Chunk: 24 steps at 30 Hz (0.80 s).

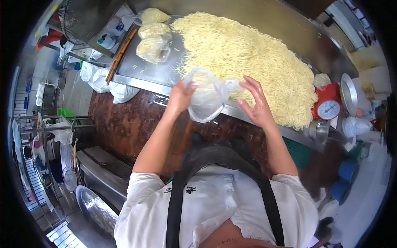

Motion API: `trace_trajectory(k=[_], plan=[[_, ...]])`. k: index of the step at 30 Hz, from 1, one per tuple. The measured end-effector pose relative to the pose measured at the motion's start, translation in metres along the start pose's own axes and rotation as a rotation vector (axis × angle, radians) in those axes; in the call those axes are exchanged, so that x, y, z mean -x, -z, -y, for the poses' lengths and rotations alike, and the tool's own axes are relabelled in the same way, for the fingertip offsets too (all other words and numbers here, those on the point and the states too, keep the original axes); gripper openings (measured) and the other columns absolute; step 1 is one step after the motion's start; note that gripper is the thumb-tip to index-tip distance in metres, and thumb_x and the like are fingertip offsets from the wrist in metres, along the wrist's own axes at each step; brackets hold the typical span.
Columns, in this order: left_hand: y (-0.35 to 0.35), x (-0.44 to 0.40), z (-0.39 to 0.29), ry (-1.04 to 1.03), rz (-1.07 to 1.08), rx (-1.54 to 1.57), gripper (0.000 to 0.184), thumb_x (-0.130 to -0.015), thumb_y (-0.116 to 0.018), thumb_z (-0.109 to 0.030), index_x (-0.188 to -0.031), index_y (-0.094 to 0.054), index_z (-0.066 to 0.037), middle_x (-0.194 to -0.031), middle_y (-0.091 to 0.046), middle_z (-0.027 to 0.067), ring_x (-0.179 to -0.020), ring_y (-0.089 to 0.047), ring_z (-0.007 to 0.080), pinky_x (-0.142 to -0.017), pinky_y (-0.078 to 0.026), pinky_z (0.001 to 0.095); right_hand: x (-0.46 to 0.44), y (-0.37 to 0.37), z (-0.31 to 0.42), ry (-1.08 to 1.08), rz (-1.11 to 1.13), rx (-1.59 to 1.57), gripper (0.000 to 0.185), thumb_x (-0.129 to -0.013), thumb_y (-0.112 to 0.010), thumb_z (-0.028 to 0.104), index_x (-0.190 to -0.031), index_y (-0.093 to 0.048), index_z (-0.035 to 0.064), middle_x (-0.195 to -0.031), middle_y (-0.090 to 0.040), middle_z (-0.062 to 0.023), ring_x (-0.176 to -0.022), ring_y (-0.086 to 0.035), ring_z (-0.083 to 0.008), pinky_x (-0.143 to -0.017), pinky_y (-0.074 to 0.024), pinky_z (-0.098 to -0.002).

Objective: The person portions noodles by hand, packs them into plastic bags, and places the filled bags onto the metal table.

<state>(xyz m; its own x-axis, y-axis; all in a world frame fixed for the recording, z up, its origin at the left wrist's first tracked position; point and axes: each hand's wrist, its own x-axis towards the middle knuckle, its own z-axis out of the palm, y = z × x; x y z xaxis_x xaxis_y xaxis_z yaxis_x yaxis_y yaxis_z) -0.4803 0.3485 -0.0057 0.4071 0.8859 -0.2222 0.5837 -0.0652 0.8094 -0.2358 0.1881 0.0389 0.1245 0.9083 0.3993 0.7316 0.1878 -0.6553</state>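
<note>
A clear plastic bag hangs with its mouth opened wide in front of my body, at the near edge of the noodle table. My left hand is closed on the left side of its rim, thumb against the plastic. To the right of the bag, my right hand is held with thumb and fingers apart. A crumpled translucent piece of plastic lies by its fingertips; whether it belongs to the bag I cannot tell. Just beyond both hands spreads a large heap of pale yellow noodles.
Several filled noodle bags sit at the left of the metal table. A wooden stick lies along its left edge. At the right stand a red dial scale, a metal bowl and a round metal pan.
</note>
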Motion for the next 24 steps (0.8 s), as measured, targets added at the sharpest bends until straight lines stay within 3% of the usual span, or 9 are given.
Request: trace_trajectory(k=[3, 7, 11, 14, 15, 18, 20, 23, 24], plan=[[0.054, 0.007, 0.041, -0.068, -0.117, 0.040, 0.030, -0.090, -0.065, -0.016, -0.115, -0.064, 0.001, -0.101, -0.070, 0.0214, -0.094, -0.068, 0.0316, -0.084, -0.051, 0.0391, -0.026, -0.061, 0.001, -0.341, 0.078, -0.352, 0.060, -0.088, -0.070, 0.013, -0.141, -0.042, 0.0093, -0.131, -0.055, -0.0128, -0.121, -0.055, -0.0274, -0.097, -0.0479, -0.0386], [0.094, 0.030, 0.072, 0.047, -0.090, 0.052, 0.027, -0.089, -0.065, -0.015, -0.112, -0.065, 0.000, -0.095, -0.070, 0.0186, -0.088, -0.068, 0.0268, -0.082, -0.051, 0.0371, -0.074, -0.153, -0.022, -0.579, 0.292, -0.492, 0.083, -0.090, -0.071, 0.020, -0.153, -0.018, 0.0062, -0.126, -0.056, -0.0201, -0.105, -0.064, -0.0263, -0.083, -0.0554, -0.0363], [0.110, 0.054, 0.122, 0.193, -0.119, 0.021, 0.020, -0.087, -0.066, -0.013, -0.102, -0.065, 0.000, -0.088, -0.068, 0.0138, -0.081, -0.064, 0.0214, -0.078, -0.051, 0.0351, -0.146, -0.265, -0.037, -0.888, 0.470, -0.913, 0.106, -0.089, -0.072, 0.028, -0.154, 0.009, 0.0039, -0.124, -0.058, -0.0250, -0.089, -0.067, -0.0281, -0.072, -0.0589, -0.0373], [0.113, 0.075, 0.153, 0.432, -0.233, 0.260, 0.024, -0.081, -0.066, 0.002, -0.102, -0.056, -0.004, -0.083, -0.058, 0.0031, -0.079, -0.058, 0.0156, -0.075, -0.048, 0.0292, -0.208, -0.361, -0.054, -0.945, 0.485, -0.896, 0.114, -0.086, -0.074, 0.031, -0.152, 0.014, 0.0029, -0.131, -0.054, -0.0284, -0.102, -0.065, -0.0312, -0.074, -0.0585, -0.0401], [0.110, 0.084, 0.184, 0.244, -0.317, 0.133, 0.023, -0.080, -0.065, 0.004, -0.098, -0.054, -0.005, -0.084, -0.056, 0.0028, -0.079, -0.056, 0.0137, -0.075, -0.047, 0.0274, -0.228, -0.392, -0.059, -0.939, 0.470, -0.865, 0.117, -0.086, -0.075, 0.034, -0.152, 0.017, 0.0047, -0.133, -0.053, -0.0282, -0.108, -0.064, -0.0334, -0.079, -0.0583, -0.0423], [0.122, 0.090, 0.184, 0.479, -0.337, 0.227, 0.024, -0.080, -0.064, 0.007, -0.099, -0.053, -0.003, -0.087, -0.056, 0.0019, -0.081, -0.054, 0.0117, -0.075, -0.045, 0.0255, -0.291, -0.446, -0.044, -1.054, 0.223, -0.745, 0.099, -0.086, -0.073, 0.034, -0.153, -0.011, -0.0005, -0.128, -0.057, -0.0283, -0.113, -0.061, -0.0324, -0.081, -0.0570, -0.0408], [0.124, 0.086, 0.190, 0.442, -0.379, 0.318, 0.023, -0.082, -0.062, 0.008, -0.100, -0.053, -0.003, -0.090, -0.057, 0.0017, -0.082, -0.055, 0.0115, -0.077, -0.046, 0.0254, -0.323, -0.512, -0.065, -0.862, 0.209, -0.535, 0.078, -0.086, -0.072, 0.034, -0.144, -0.034, -0.0021, -0.124, -0.060, -0.0261, -0.113, -0.061, -0.0313, -0.086, -0.0548, -0.0385], [0.125, 0.070, 0.191, 0.513, -0.423, 0.437, 0.025, -0.083, -0.061, 0.010, -0.103, -0.054, -0.003, -0.093, -0.059, 0.0024, -0.084, -0.056, 0.0117, -0.079, -0.046, 0.0253, -0.359, -0.573, -0.082, -0.878, 0.282, -0.593, 0.055, -0.087, -0.071, 0.033, -0.128, -0.057, -0.0019, -0.121, -0.062, -0.0239, -0.115, -0.060, -0.0290, -0.093, -0.0508, -0.0373], [0.123, 0.064, 0.193, 0.523, -0.437, 0.476, 0.026, -0.082, -0.061, 0.011, -0.104, -0.055, -0.002, -0.094, -0.060, 0.0026, -0.085, -0.057, 0.0118, -0.080, -0.047, 0.0251, -0.372, -0.581, -0.099, -0.664, 0.354, -0.573, 0.051, -0.087, -0.071, 0.031, -0.125, -0.060, -0.0013, -0.120, -0.063, -0.0227, -0.114, -0.060, -0.0279, -0.094, -0.0499, -0.0373]])
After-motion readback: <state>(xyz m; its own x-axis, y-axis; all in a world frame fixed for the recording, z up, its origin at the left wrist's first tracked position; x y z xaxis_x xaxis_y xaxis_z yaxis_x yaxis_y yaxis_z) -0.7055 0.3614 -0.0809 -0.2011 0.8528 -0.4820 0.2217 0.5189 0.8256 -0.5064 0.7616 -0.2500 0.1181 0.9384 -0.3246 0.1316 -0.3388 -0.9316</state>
